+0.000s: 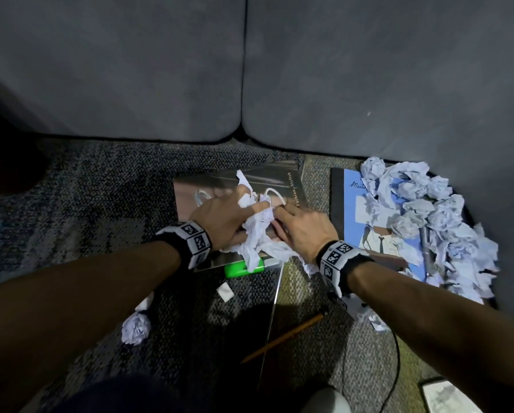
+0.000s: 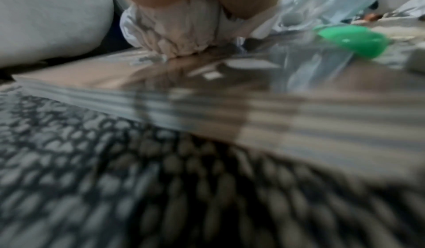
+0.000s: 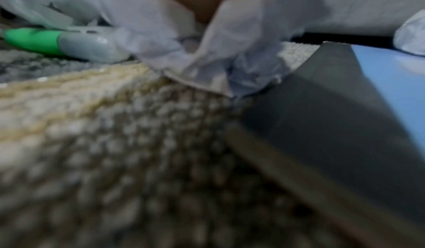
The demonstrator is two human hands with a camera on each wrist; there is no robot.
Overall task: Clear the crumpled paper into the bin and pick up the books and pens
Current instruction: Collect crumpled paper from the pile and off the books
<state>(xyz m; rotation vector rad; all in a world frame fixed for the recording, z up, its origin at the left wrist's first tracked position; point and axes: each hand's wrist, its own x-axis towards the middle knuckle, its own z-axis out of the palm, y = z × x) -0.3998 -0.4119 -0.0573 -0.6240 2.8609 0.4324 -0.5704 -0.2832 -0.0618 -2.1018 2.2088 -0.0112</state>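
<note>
White crumpled paper (image 1: 257, 231); bright green marker (image 1: 239, 269); brown pencil (image 1: 282, 338). Book (image 1: 377, 231) cover pale blue, spine grey. Carpet (image 1: 106, 204) speckled grey and black; sofa (image 1: 160, 70) plain grey.

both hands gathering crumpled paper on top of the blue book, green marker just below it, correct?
Not quite: the left hand and right hand gather the crumpled paper on the brown Fashion Stylish book, not the blue book, as the head view shows. The green marker placement is right.

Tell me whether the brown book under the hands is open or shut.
Shut. The brown book lies flat on the carpet, cover up, its title showing; the left wrist view shows its page edges stacked together.
</note>
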